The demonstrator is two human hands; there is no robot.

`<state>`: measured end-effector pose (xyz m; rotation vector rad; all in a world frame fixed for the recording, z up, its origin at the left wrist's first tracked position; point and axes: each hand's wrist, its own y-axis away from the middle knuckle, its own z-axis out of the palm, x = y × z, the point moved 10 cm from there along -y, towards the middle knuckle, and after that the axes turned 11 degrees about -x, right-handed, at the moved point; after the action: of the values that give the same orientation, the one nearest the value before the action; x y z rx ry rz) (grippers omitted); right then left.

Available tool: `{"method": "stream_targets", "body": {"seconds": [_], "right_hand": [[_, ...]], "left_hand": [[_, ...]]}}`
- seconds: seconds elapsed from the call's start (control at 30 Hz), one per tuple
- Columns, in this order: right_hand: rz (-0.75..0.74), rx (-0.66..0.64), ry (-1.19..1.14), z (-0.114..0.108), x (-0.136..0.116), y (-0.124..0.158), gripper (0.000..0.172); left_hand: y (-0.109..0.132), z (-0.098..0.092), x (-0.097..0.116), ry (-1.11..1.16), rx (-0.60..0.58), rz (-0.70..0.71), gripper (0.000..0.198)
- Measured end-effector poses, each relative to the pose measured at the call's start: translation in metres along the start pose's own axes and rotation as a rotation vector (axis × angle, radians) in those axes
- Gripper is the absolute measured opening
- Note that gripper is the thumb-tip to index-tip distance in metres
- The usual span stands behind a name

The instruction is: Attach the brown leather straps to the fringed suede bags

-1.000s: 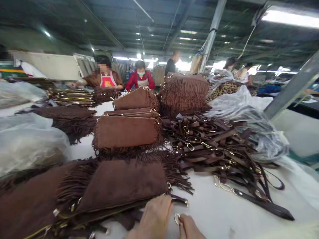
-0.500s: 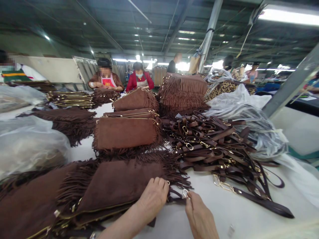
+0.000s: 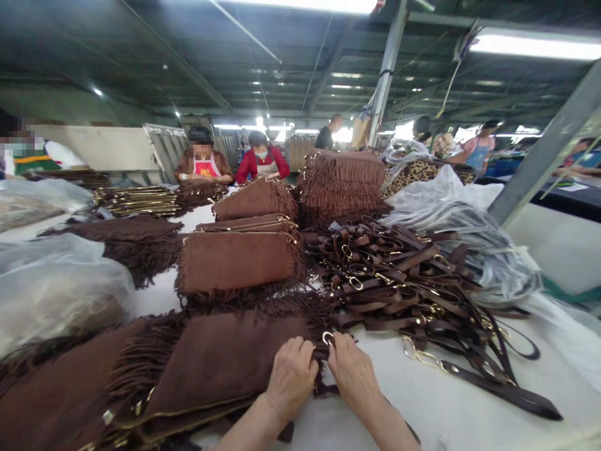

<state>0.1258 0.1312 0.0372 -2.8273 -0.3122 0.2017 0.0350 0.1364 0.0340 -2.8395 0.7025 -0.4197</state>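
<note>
A dark brown fringed bag point(image 3: 230, 357) with a gold zipper lies in front of me on other bags. My left hand point(image 3: 292, 376) is closed on its right-hand corner, where a bit of gold hardware shows at the fingertips. Close beside it, my right hand point(image 3: 354, 369) pinches the end of a dark strap, and a gold clasp point(image 3: 327, 338) stands up at its fingertips. The two hands nearly touch at the bag's corner. Behind my right wrist, part of a dark strap shows on the white table. My fingers hide where clasp and bag meet.
A heap of brown straps point(image 3: 394, 275) with gold clasps lies to the right. Stacked fringed bags point(image 3: 239, 260) stand ahead, with a taller stack point(image 3: 342, 178) behind. Plastic wrapping point(image 3: 61, 288) lies left. A slanted metal post point(image 3: 544, 147) rises at right. Several people work beyond.
My right hand has moved left and slightly up with the clasp, up against my left hand at the bag's corner. The left hand keeps its hold. The view has shifted slightly.
</note>
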Motion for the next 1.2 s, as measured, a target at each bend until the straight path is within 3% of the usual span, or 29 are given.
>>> {"method": "stream_targets", "body": {"seconds": [0.13,0.27,0.8,1.2], "right_hand": [[-0.06,-0.028,-0.031,0.012,-0.009,-0.008,0.011],[-0.125,-0.065,-0.071,0.021,-0.017,-0.01,0.012],[-0.111,-0.141,-0.107,0.032,-0.02,0.001,0.02],[-0.075,-0.159,-0.182,0.028,-0.018,-0.006,0.018]], "left_hand": [[0.008,-0.01,-0.001,0.066,0.134,0.044,0.016],[0.01,-0.012,-0.001,0.102,0.189,0.068,0.016],[0.007,-0.007,-0.003,0.074,0.135,0.041,0.018],[0.007,-0.014,-0.004,0.023,0.196,0.035,0.018]]}}
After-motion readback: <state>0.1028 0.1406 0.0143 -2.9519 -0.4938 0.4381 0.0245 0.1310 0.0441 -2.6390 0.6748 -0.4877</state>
